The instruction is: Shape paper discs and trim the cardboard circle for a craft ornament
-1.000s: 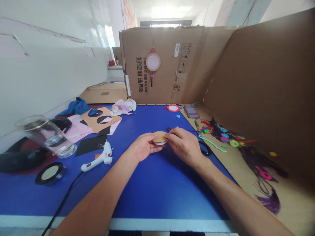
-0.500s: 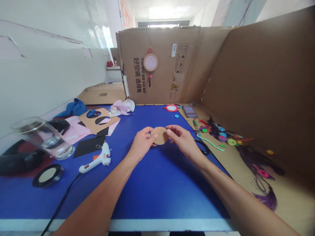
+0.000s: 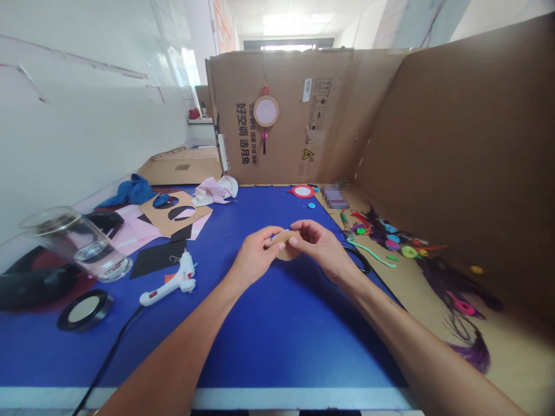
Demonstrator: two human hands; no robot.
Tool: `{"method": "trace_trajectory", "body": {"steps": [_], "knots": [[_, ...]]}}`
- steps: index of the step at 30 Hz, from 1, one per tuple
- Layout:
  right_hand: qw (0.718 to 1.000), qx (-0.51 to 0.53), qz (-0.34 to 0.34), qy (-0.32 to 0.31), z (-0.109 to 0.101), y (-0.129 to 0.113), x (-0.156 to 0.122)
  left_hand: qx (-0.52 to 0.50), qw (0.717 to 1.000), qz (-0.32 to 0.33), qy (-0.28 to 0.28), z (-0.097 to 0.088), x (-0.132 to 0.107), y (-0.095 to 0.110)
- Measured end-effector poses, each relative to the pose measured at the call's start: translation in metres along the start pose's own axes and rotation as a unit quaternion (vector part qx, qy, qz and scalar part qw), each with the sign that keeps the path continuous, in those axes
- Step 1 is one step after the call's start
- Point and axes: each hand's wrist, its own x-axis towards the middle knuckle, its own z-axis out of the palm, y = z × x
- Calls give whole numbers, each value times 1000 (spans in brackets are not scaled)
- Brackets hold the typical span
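Both bare arms reach forward from the lower edge of the view and converge near the middle, the left arm [image 3: 186,341] from lower left and the right arm [image 3: 411,352] from lower right. The left hand [image 3: 255,255] and the right hand [image 3: 321,247] meet in front, each with thumb and fingers curled inward into a pinch, their fingertips [image 3: 293,240] close together. Whether the two hands actually touch each other is hard to tell from this angle.
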Motion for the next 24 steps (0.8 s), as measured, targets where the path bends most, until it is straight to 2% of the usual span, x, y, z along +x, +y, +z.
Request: {"method": "trace_trajectory", "body": {"steps": [5, 8, 11, 14, 20, 24], "knots": [[1000, -4, -14, -22, 1, -5, -1, -16, 999, 14, -40, 0, -1, 2], [999, 5, 1, -44, 2, -8, -3, -8, 998, 27, -54, 1, -2, 3], [998, 12, 17, -55, 2, -8, -3, 34, 998, 37, -43, 1, -3, 4], [999, -4, 23, -44, 2, -7, -2, 66, 997, 21, -26, 2, -5, 5], [999, -32, 7, -30, 2, -5, -2, 42, 999, -2, -10, 3, -4, 6], [999, -31, 20, -22, 2, -6, -3, 16, 999, -26, -12, 2, -2, 6]]}}
